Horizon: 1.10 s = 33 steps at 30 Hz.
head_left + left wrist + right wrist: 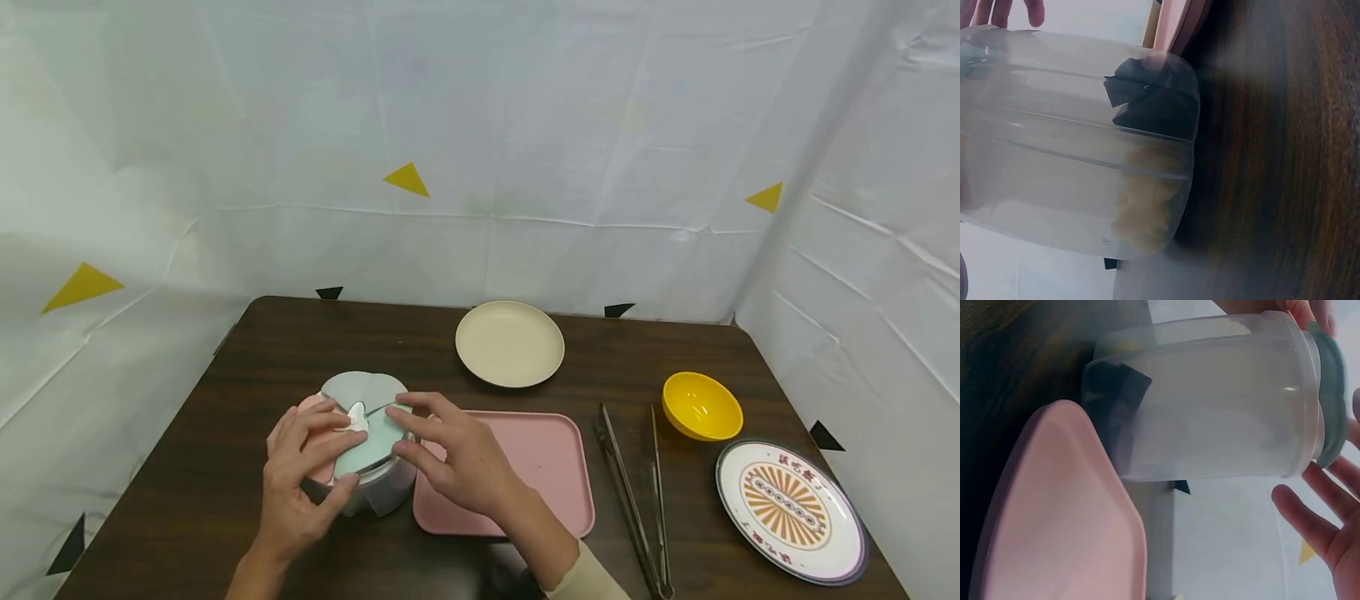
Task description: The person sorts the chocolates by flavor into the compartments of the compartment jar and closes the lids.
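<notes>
A frosted clear container (1054, 119) stands upright at the table's left. Its petal-shaped lid has pale green (371, 442) and pink sections around a white centre piece (357, 417). My left hand (300, 462) grips the lid from the left, fingers over its top and thumb at the front edge. My right hand (461, 458) touches the lid's right edge with spread fingertips; in the right wrist view its nearest digit stands apart from the rim. Pale beige lumps (1144, 206) and dark pieces (1154, 106) show through the wall near the base; their kinds are unclear.
A pink tray (536, 462) lies right of the container, with a cream plate (510, 344) behind. Farther right are metal tongs (630, 500), a yellow bowl (701, 407) and a patterned white plate (791, 512). White sheeting (487, 125) hangs behind the table.
</notes>
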### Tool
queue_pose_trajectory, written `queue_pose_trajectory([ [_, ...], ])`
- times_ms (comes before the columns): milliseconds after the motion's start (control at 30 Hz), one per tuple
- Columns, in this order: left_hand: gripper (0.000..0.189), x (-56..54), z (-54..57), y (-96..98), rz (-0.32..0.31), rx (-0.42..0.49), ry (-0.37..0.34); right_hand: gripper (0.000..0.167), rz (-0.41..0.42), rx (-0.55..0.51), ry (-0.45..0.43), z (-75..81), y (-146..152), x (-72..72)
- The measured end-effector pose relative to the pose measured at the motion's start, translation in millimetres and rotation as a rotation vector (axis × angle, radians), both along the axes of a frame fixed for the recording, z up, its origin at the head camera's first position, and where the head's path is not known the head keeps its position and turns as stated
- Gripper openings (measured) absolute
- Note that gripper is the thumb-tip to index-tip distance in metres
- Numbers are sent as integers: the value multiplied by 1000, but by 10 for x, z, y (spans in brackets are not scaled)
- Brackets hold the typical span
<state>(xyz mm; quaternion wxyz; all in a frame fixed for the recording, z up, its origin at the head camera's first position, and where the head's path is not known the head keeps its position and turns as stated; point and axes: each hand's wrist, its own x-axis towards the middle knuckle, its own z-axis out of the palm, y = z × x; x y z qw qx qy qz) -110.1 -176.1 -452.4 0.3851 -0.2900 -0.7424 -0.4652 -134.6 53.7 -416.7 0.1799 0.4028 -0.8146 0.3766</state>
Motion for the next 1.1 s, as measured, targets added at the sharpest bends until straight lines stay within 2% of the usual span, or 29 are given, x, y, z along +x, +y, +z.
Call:
queue_pose_trajectory([
  [300,21,17,-10,15,10,10,-17,33,-55,1,27,-37,2,11],
  [533,17,90,167,102,14,45,-24,32,-67,-3,-3,-40,1,10],
  [667,16,109,203,115,12,60,-34,30,-74,-7,4,-51,-7,8],
  [1100,20,108,229,134,0,44,30,30,-55,-91,50,-113,-15,0],
])
